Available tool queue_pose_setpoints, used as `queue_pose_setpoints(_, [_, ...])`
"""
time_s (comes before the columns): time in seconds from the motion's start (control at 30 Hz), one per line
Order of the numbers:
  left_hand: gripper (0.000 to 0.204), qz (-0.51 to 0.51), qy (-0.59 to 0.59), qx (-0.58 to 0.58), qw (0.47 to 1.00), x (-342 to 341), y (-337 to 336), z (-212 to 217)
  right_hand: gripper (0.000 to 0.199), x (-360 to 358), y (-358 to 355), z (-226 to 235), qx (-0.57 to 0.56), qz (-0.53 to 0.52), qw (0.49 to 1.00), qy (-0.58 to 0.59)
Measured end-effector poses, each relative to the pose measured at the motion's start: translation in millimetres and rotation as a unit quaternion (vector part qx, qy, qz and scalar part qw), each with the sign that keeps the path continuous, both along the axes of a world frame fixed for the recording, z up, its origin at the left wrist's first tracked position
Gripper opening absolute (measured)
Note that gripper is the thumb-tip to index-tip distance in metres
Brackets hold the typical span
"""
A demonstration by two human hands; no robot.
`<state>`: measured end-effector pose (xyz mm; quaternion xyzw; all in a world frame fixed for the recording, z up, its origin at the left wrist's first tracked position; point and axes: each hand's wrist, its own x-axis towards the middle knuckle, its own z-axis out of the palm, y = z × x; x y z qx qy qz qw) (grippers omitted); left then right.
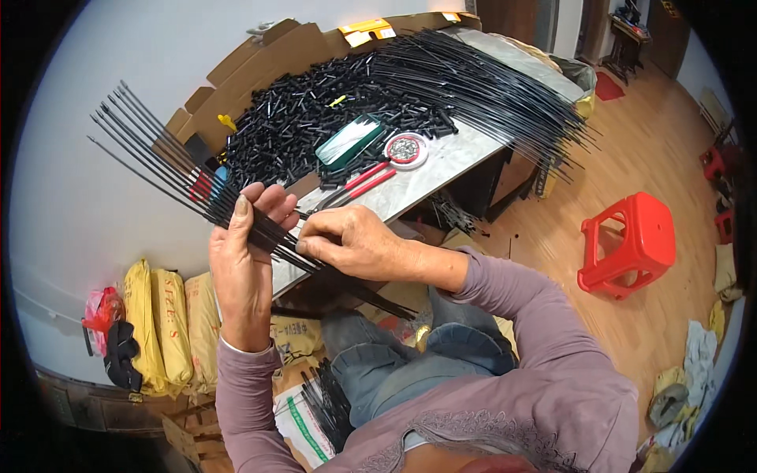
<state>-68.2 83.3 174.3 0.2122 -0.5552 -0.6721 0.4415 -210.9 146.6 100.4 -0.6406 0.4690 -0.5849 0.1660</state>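
Observation:
A bundle of long, thin black rods (274,236) slants across in front of me, its tips fanned out at the upper left and its other ends above my lap. My left hand (243,252) is closed around the bundle, thumb up and fingers curled behind it. Beside it, my right hand (355,243) pinches the rods between thumb and bent fingers; how many it grips cannot be seen. Beyond my hands, red-handled pliers (371,183) lie on the table near a round dish (406,150) of small metal pieces and a green box (348,143).
Short black tubes (292,110) are heaped on the marble-patterned table (465,162), backed by cardboard (276,59). More black rods (489,87) overhang its right end. A red stool (631,244) stands at right. Yellow sacks (169,323) lean by the left wall. Further rods (327,402) lie beside my legs.

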Motion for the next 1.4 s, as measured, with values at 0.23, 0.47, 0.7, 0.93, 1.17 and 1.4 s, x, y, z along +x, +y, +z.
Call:
queue_pose_setpoints(0.23, [0.029, -0.005, -0.047, -0.004, 0.999, -0.8, -19.5, -6.7, 0.014, -43.9, 13.1, 12.5, -0.003, -0.04, 0.992, -0.123])
queue_pose_setpoints(0.47, [0.036, -0.058, 0.015, 0.0, 0.998, 6.2, -33.1, -2.0, 0.023, -204.6, 15.1, 69.6, -0.077, -0.263, 0.953, -0.13])
queue_pose_setpoints(0.7, [0.038, -0.079, -0.007, 0.026, 0.997, 11.6, -37.8, -2.2, 0.029, -334.1, -77.0, 17.8, 0.068, -0.479, 0.804, 0.345])
queue_pose_setpoints(0.93, [0.035, -0.157, -0.044, 0.045, 0.986, 10.4, -45.9, 3.6, 0.069, -237.8, -106.7, -10.7, 0.084, -0.182, 0.944, 0.263])
queue_pose_setpoints(1.17, [0.034, -0.239, -0.02, 0.051, 0.969, 32.7, -46.4, -0.3, 0.064, -14.0, -92.3, 23.6, 0.104, 0.313, 0.943, 0.043])
queue_pose_setpoints(1.4, [0.023, -0.216, 0.044, -0.016, 0.975, 73.9, -53.0, 2.7, 0.02, -6.9, -175.1, -20.2, -0.077, 0.14, 0.969, 0.189])
